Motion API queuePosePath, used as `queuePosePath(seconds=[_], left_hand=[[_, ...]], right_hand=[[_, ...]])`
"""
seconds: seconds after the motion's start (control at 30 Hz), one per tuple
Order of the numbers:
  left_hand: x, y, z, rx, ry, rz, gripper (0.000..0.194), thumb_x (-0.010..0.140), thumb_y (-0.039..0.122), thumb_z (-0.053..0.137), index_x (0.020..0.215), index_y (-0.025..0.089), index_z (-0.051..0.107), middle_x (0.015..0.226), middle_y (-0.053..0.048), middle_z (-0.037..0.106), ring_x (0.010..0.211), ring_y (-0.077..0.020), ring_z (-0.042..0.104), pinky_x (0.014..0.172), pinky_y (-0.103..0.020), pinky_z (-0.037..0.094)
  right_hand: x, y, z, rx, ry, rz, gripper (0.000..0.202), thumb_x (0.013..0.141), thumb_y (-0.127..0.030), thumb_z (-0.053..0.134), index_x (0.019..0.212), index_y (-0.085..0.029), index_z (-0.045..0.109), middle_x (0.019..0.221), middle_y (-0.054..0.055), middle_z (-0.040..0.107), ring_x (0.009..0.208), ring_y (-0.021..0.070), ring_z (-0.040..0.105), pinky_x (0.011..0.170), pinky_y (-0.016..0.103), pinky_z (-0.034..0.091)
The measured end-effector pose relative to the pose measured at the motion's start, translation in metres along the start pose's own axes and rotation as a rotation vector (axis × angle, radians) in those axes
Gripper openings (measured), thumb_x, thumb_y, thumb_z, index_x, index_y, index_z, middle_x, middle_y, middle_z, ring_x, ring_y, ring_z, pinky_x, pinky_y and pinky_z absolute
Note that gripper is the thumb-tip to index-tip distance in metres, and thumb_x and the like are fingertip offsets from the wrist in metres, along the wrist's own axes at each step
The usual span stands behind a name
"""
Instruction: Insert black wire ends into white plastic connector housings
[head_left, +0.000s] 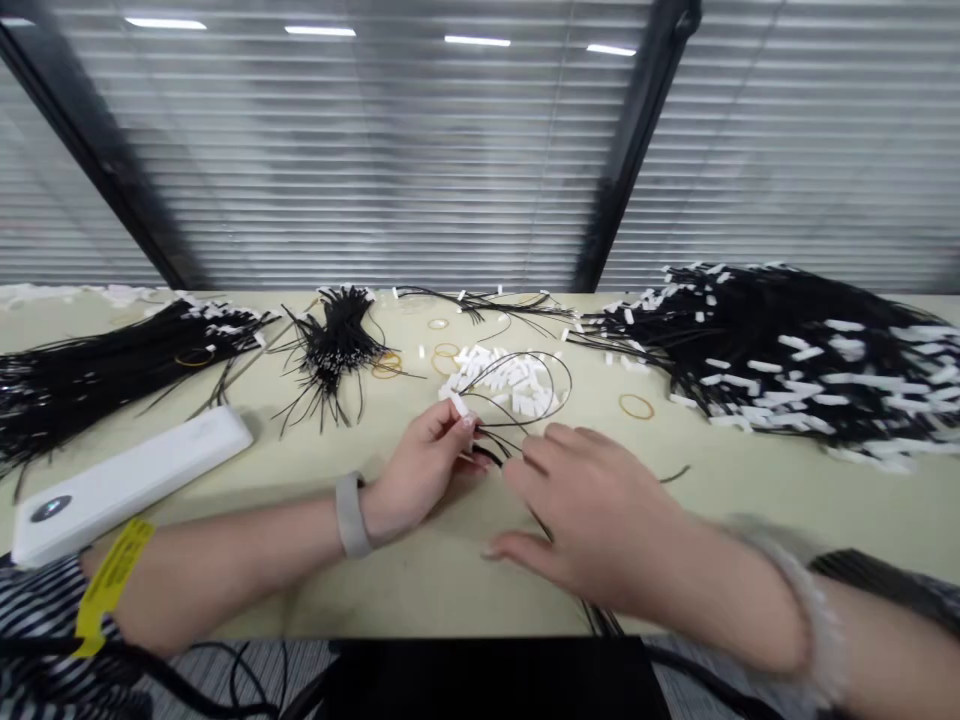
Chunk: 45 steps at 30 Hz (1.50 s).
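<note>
Between the fingertips of my left hand (431,455) is a small white piece (458,404) with thin black wires at it. Black wires (491,456) run from those fingertips toward my right hand (592,510) and continue below it past the table's front edge. My right hand lies palm down over the wires, its thumb spread away from the curled fingers; whether it grips them is hidden. One wire (571,378) loops up behind both hands, over a pile of small white pieces (499,375).
Large bundles of black wires with white ends lie at the right (772,350) and left (112,360). A smaller bundle (337,335) stands left of centre. A white power bank (135,485) lies near my left forearm. Rubber bands (636,407) are scattered about.
</note>
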<state>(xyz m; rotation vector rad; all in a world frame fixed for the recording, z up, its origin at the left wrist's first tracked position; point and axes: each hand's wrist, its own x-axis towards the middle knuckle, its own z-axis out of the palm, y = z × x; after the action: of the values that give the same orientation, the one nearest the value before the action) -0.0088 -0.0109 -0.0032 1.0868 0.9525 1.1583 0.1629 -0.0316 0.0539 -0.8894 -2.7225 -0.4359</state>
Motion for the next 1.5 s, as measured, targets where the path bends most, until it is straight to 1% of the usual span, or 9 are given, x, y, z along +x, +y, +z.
queuePosePath(seconds=[0.17,0.27,0.4,0.5,0.57,0.73,0.9,1.03,1.5], left_hand=[[0.004,-0.001,-0.003,-0.062,0.091,0.009,0.014,0.083,0.03,0.051,0.079,0.017,0.046,0.074,0.003,0.051,0.063,-0.0095,0.057,0.059,-0.024,0.047],[0.005,-0.001,-0.003,-0.074,0.103,0.008,0.013,0.083,0.028,0.051,0.078,0.017,0.047,0.074,0.002,0.051,0.064,-0.0107,0.058,0.059,-0.025,0.047],[0.006,-0.002,-0.004,-0.07,0.115,0.002,0.014,0.083,0.028,0.052,0.077,0.017,0.048,0.074,0.002,0.052,0.063,-0.0109,0.058,0.061,-0.026,0.047],[0.005,-0.004,-0.004,-0.023,0.077,0.011,0.015,0.083,0.03,0.053,0.078,0.017,0.049,0.076,0.002,0.053,0.063,-0.0111,0.058,0.061,-0.026,0.046],[0.003,-0.004,-0.004,0.046,0.038,0.028,0.014,0.084,0.03,0.051,0.079,0.017,0.05,0.078,0.002,0.053,0.064,-0.0111,0.059,0.061,-0.026,0.046],[-0.003,-0.001,-0.002,0.322,-0.063,0.076,0.015,0.085,0.029,0.048,0.078,0.016,0.05,0.071,0.002,0.052,0.065,-0.0116,0.057,0.062,-0.025,0.046],[-0.006,-0.001,-0.001,0.475,-0.112,0.069,0.017,0.086,0.031,0.045,0.079,0.017,0.05,0.074,0.0,0.054,0.07,-0.0148,0.057,0.066,-0.029,0.048],[-0.007,0.0,0.0,0.453,-0.155,0.067,0.017,0.086,0.03,0.045,0.075,0.017,0.048,0.071,0.001,0.05,0.066,-0.0131,0.054,0.062,-0.026,0.049],[-0.007,0.001,-0.002,0.322,-0.245,0.012,0.016,0.087,0.029,0.046,0.078,0.016,0.05,0.071,0.002,0.051,0.063,-0.0099,0.057,0.061,-0.022,0.047]], right_hand=[[-0.01,0.032,0.019,-0.414,0.111,-0.04,0.006,0.075,-0.011,0.055,0.08,-0.014,0.057,0.087,0.01,0.061,0.088,0.0271,0.052,0.081,0.045,0.039],[-0.009,0.07,0.02,-0.481,0.252,-0.238,0.007,0.08,-0.01,0.05,0.078,-0.015,0.054,0.102,0.009,0.059,0.102,0.0254,0.049,0.095,0.047,0.033],[0.0,0.088,0.014,-0.06,0.343,-0.215,0.022,0.078,-0.035,0.058,0.084,-0.016,0.05,0.103,0.013,0.055,0.1,0.0246,0.05,0.089,0.046,0.04],[0.008,0.074,0.015,0.295,0.519,-0.03,0.015,0.076,-0.026,0.059,0.078,-0.017,0.048,0.083,0.008,0.055,0.081,0.0173,0.053,0.07,0.032,0.046],[0.012,0.061,0.023,0.321,0.582,0.03,0.008,0.076,-0.018,0.058,0.078,-0.016,0.05,0.078,0.006,0.054,0.076,0.0153,0.052,0.066,0.029,0.045],[0.012,0.041,0.046,0.082,0.473,-0.013,0.006,0.079,-0.017,0.054,0.081,-0.015,0.059,0.08,0.007,0.059,0.075,0.0179,0.05,0.066,0.032,0.041],[0.008,0.034,0.044,0.033,0.449,0.037,0.013,0.081,-0.017,0.052,0.074,-0.016,0.063,0.067,0.004,0.056,0.065,0.0156,0.046,0.059,0.029,0.038],[0.007,0.034,0.04,0.026,0.426,0.11,0.017,0.083,-0.022,0.051,0.072,-0.015,0.063,0.068,0.004,0.056,0.066,0.0157,0.046,0.059,0.028,0.038],[0.003,0.036,0.043,0.05,0.342,0.06,0.022,0.085,-0.018,0.046,0.069,-0.016,0.061,0.067,0.002,0.055,0.066,0.0163,0.043,0.064,0.03,0.038]])
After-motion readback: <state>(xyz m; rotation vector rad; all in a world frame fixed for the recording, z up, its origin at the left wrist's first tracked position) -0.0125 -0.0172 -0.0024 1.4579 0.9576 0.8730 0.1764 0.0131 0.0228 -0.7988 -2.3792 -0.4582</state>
